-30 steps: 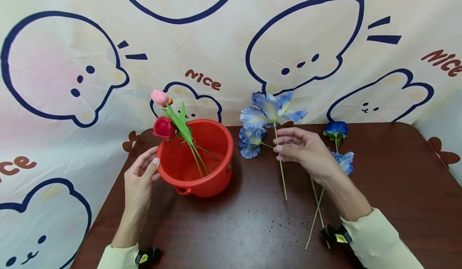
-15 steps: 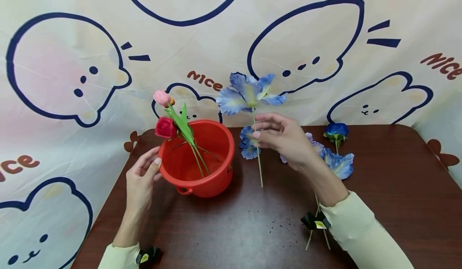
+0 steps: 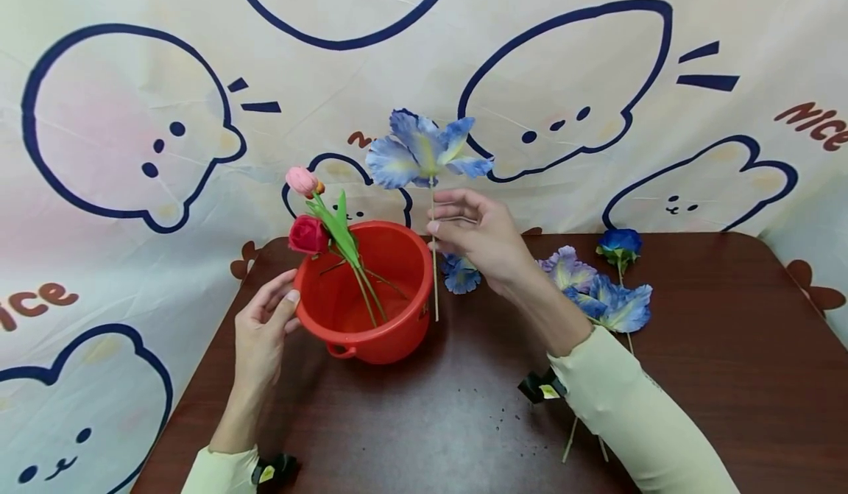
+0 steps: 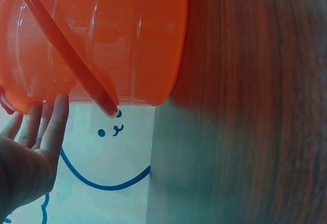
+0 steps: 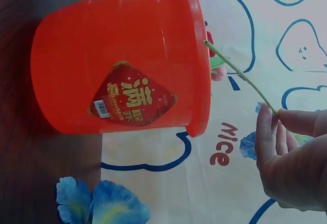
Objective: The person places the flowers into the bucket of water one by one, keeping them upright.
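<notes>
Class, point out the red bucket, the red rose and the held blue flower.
Red bucket (image 5: 122, 43), right wrist view: on its outer side wall.
Red rose (image 3: 308, 234), head view: on its bloom.
Held blue flower (image 3: 426, 152), head view: on its petals.

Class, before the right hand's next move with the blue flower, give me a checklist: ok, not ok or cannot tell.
1. Right hand pinching the stem of the blue flower: ok.
2. Left hand touching the red bucket: ok.
3. Left hand's touch firm enough to steady the bucket: cannot tell.
4. Room inside beside the red rose and pink flower: ok, bare bottom shows.
5. Stem's lower end inside the bucket: not ok, it is outside, near the rim.
</notes>
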The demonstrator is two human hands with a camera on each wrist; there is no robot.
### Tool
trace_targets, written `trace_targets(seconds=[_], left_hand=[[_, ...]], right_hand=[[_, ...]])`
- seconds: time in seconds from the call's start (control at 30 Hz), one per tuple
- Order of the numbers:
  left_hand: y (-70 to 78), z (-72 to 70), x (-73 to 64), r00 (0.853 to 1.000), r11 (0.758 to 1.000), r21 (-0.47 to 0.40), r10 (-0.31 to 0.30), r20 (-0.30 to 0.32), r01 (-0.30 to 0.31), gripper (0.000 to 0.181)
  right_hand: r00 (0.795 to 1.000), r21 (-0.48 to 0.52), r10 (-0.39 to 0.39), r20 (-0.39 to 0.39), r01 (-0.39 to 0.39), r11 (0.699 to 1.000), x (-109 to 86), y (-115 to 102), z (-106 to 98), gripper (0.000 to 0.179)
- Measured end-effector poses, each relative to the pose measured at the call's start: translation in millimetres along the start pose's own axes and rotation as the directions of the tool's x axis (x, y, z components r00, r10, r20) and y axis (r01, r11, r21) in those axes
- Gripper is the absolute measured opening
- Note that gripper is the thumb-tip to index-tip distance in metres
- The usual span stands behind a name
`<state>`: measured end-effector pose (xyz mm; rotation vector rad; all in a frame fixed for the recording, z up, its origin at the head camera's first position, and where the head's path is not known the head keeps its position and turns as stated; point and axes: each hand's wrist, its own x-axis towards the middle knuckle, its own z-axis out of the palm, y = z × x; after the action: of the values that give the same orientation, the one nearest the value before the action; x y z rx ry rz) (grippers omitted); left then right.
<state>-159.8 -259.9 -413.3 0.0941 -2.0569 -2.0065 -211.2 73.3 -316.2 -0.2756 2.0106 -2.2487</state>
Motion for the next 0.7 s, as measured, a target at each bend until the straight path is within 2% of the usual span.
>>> trace_targets(seconds=[0.5, 0.7], left_hand=[[-2.8, 0.8, 1.2, 1.000, 1.000, -0.011, 0.009, -0.004, -0.009, 0.041], [-1.6, 0.7, 0.7, 1.000, 1.000, -0.002, 0.004, -0.007, -0.004, 0.041]], right_hand=[[1.000, -0.027, -0.029, -0.008, 0.029, 0.999, 22.2, -10.2, 17.8, 0.042], [1.000, -0.042, -0.009, -0.003, 0.009, 0.999, 30.9, -10.8, 22.1, 0.040]])
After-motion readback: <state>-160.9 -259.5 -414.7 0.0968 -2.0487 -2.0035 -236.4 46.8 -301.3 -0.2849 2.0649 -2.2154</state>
